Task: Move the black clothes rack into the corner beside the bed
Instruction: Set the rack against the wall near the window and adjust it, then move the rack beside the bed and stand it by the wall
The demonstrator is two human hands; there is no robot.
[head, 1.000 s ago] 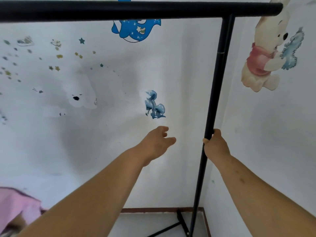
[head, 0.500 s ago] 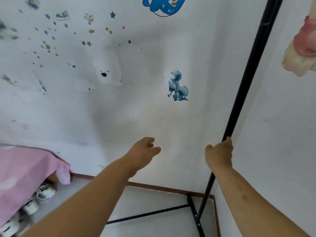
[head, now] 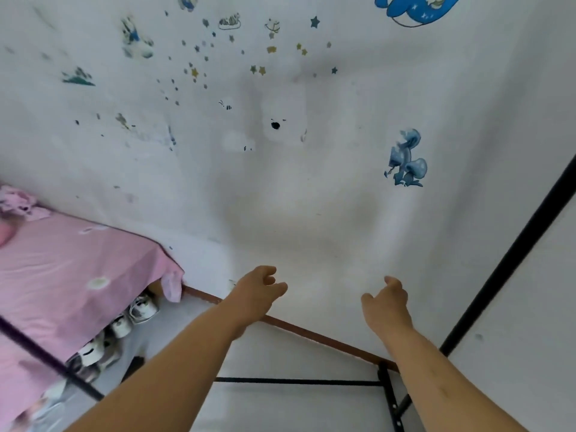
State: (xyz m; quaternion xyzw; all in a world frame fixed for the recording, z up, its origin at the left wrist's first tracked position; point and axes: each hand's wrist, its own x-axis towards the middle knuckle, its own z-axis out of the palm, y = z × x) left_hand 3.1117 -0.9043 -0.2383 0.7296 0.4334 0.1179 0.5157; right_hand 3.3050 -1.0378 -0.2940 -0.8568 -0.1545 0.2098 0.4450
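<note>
The black clothes rack (head: 517, 260) stands in the corner of two white walls, its right upright slanting up to the right edge of view. Its bottom crossbar (head: 296, 382) and foot (head: 389, 397) rest on the floor by the brown skirting. Another black rack bar (head: 46, 360) crosses the lower left. The bed (head: 71, 275) with a pink sheet lies to the left. My left hand (head: 255, 294) hovers in the air, fingers loosely apart, holding nothing. My right hand (head: 386, 304) is also free, fingers spread, well left of the upright.
Several white shoes (head: 131, 316) are tucked under the bed's edge. The walls carry cartoon stickers, among them a blue mushroom sticker (head: 405, 160). Pale floor (head: 280, 410) shows between the bed and the rack's foot.
My right hand has let go of the rack's upright and drawn back to the left. The view has swung down and left, showing more of the bed.
</note>
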